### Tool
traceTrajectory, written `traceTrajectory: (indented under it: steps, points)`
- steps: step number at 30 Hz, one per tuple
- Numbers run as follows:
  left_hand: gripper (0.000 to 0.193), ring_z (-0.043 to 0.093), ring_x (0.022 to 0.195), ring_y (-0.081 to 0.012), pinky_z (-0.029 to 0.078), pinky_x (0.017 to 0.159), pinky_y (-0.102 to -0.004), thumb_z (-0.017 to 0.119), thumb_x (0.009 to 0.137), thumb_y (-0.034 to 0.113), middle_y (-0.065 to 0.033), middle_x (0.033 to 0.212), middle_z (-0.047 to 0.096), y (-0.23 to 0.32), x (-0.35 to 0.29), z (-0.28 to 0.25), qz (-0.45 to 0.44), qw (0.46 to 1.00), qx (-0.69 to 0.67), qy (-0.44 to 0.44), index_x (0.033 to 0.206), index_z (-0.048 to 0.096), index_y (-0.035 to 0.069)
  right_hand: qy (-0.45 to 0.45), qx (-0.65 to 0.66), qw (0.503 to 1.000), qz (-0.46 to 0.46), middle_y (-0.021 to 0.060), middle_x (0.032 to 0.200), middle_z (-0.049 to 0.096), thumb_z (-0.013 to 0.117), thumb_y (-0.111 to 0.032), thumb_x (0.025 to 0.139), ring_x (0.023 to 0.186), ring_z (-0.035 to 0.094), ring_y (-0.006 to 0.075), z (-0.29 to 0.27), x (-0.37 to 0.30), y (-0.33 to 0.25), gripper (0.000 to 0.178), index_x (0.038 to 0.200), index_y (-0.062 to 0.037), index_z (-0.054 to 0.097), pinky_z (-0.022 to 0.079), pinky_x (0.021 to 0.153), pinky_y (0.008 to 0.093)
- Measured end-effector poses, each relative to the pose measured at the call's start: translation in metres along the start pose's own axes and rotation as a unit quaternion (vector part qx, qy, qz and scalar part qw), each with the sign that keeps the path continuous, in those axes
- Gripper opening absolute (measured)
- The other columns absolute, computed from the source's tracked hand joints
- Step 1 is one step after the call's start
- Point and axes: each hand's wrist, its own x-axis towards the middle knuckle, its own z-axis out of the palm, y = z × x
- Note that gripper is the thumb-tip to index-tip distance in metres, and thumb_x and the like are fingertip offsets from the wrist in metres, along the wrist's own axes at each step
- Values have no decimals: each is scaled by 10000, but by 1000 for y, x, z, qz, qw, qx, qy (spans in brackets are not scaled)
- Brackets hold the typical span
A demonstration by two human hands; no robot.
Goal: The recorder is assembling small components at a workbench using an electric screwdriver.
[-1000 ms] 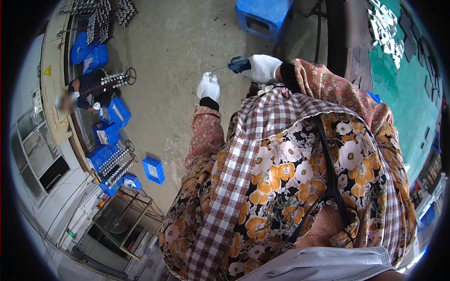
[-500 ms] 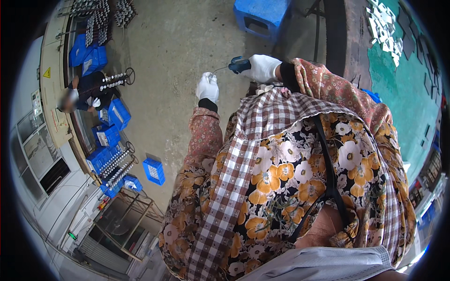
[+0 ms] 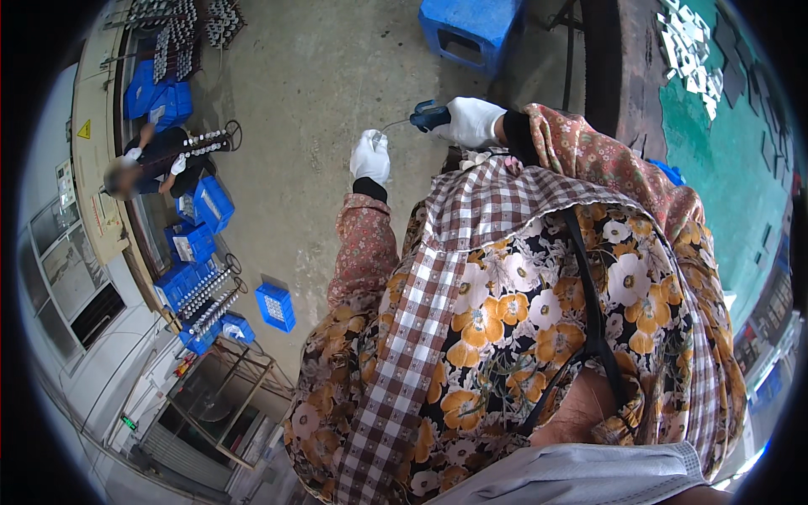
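My right hand (image 3: 474, 122), in a white glove, is wrapped round the dark blue handle of a hand tool (image 3: 429, 116). From that handle a thin, slightly bent metal shaft runs leftward to my left hand. The white-gloved left hand (image 3: 370, 160) is closed, its fingers pinched together at the shaft's tip. A small pale or clear piece seems to sit in those fingers; it is too small to make out. Both hands are out in front of my checked apron (image 3: 471, 202), above the concrete floor.
A blue plastic stool (image 3: 471, 34) stands ahead. To the right is a green-topped table (image 3: 699, 168) with pale flat pieces (image 3: 690, 50). At the left, a co-worker (image 3: 156, 160) is beside blue crates (image 3: 213, 204) and racks of small parts (image 3: 206, 299). Another blue crate (image 3: 275, 306) sits on the floor.
My left hand has shifted very slightly to the left; the right hand and its tool look nearly still. At the left, the co-worker's arms have moved toward the rack of parts.
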Motion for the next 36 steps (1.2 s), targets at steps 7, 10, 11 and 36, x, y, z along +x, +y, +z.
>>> traceTrajectory:
  steps: [7,10,11,36]
  points:
    - [164,628,772,-250,477,701,-356,631,826,215,-95,806,653,8,0,-5,9,1000,-7,16,936,599,98,-2,-9,1000,-11,230,794,640,632,-361,786,780,633,356,-2,-4,-1,406,901,28,652,485,715,396]
    - [203,620,772,-190,468,728,-312,616,837,188,-80,837,652,-3,3,-6,10,999,32,-8,984,575,54,-1,-3,1000,-26,235,792,637,632,-365,785,777,630,361,1,-3,-5,408,897,28,652,485,713,397]
    - [203,620,772,-190,468,728,-312,616,837,188,-80,837,652,3,4,-6,13,999,31,-12,984,575,54,2,0,1000,-24,235,792,636,632,-364,785,777,629,362,0,-4,-4,409,896,28,651,484,713,398]
    - [150,569,760,-242,461,711,-353,656,804,179,-87,784,608,17,7,-17,61,998,28,19,923,605,103,25,20,999,-1,244,814,628,614,-399,777,782,631,360,-4,-6,-1,452,869,42,657,483,710,388]
